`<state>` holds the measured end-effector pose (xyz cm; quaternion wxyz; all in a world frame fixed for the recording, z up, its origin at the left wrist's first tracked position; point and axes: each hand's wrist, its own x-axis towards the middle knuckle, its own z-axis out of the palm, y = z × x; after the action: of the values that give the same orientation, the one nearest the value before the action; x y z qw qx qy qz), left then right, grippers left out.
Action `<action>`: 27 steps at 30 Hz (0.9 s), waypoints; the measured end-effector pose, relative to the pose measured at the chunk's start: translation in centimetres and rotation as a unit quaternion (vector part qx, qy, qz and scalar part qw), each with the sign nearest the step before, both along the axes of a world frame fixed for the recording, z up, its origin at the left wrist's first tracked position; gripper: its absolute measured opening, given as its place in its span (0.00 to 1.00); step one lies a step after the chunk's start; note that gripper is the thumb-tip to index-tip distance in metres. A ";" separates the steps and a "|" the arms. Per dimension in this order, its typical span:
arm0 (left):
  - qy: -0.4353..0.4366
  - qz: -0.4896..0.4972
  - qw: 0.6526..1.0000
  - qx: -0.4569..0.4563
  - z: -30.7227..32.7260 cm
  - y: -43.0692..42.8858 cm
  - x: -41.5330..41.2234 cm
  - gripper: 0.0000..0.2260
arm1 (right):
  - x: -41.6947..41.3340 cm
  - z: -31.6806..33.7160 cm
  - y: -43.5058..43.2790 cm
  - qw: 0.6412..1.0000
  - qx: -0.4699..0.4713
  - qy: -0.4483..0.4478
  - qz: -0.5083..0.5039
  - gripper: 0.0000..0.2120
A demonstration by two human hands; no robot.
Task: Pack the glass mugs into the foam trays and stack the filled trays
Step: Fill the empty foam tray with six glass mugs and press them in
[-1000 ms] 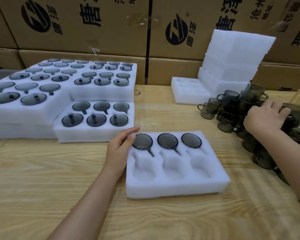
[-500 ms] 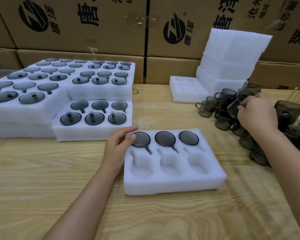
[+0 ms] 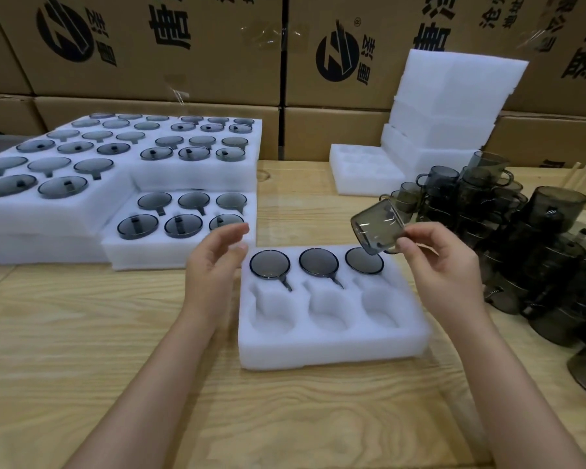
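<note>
A white foam tray (image 3: pixel 332 346) lies in front of me with three smoky glass mugs (image 3: pixel 318 262) upside down in its far row; the three near pockets are hollow. My right hand (image 3: pixel 437 262) pinches a small smoky glass mug (image 3: pixel 378 228), tilted, in the air above the tray's far right corner. My left hand (image 3: pixel 214 265) hovers open just left of the tray, fingers relaxed, touching nothing. A pile of loose mugs (image 3: pixel 521 245) stands on the table at the right.
Filled foam trays (image 3: pixel 115 204) are stacked in steps at the left. An unfilled tray (image 3: pixel 362 174) and a tall stack of foam trays (image 3: pixel 447 106) stand at the back right. Cardboard boxes (image 3: pixel 149 45) wall the rear. The wooden table (image 3: pixel 82 333) runs toward me.
My right hand has lifted a mug out of the pile and brought it left over the tray. My left hand has come off the tray's corner and opened.
</note>
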<state>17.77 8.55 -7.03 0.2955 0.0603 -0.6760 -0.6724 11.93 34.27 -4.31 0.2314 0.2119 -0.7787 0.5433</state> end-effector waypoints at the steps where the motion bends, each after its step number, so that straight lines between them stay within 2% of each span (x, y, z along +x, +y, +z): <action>1: 0.006 0.000 0.999 -0.039 0.7 0.2 0.2 0.13 | 0.2 0.1 -0.2 1.000 -0.006 0.010 0.017 0.16; 3: 0.025 -0.047 0.990 -0.131 2.3 1.4 0.7 0.17 | 0.9 0.1 -0.7 0.998 -0.012 0.038 0.053 0.15; 5: -0.003 -0.141 0.965 -0.219 4.0 3.1 0.9 0.27 | 1.6 0.1 -1.2 0.993 -0.015 0.067 0.094 0.13; 8: -0.053 -0.245 0.930 -0.269 5.9 5.8 0.4 0.37 | 2.4 0.1 -1.5 0.986 -0.024 0.092 0.135 0.13; 12: -0.024 -0.200 0.946 -0.256 6.4 7.8 -0.5 0.31 | 2.8 0.5 -1.3 0.989 -0.061 0.039 0.133 0.14; 14: 0.014 -0.141 0.953 -0.267 5.8 8.5 -0.9 0.30 | 3.1 0.9 -1.3 0.976 -0.127 -0.058 0.165 0.16; 16: 0.042 -0.087 0.949 -0.299 5.2 9.4 -1.1 0.29 | 3.2 1.0 -1.5 0.955 -0.163 -0.146 0.200 0.24; 19: 0.061 -0.058 0.920 -0.383 4.2 10.6 -1.0 0.29 | 3.1 0.7 -1.7 0.964 -0.116 -0.154 0.183 0.27; 21: 0.052 -0.093 0.911 -0.397 3.8 10.8 -0.8 0.34 | 2.8 0.8 -1.3 0.973 -0.082 -0.151 0.156 0.28; 24: 0.018 -0.172 0.914 -0.366 3.8 9.9 -0.5 0.44 | 2.1 1.3 0.9 0.971 -0.033 -0.166 0.170 0.29; 27: -0.022 -0.236 0.920 -0.313 3.7 8.5 -0.1 0.37 | 1.6 1.5 3.2 0.953 0.031 -0.205 0.223 0.26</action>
<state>17.64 17.03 -3.38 0.1170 -0.1816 -0.8529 -0.4753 13.58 37.48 -2.84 -0.0664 0.2713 -0.7585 0.5887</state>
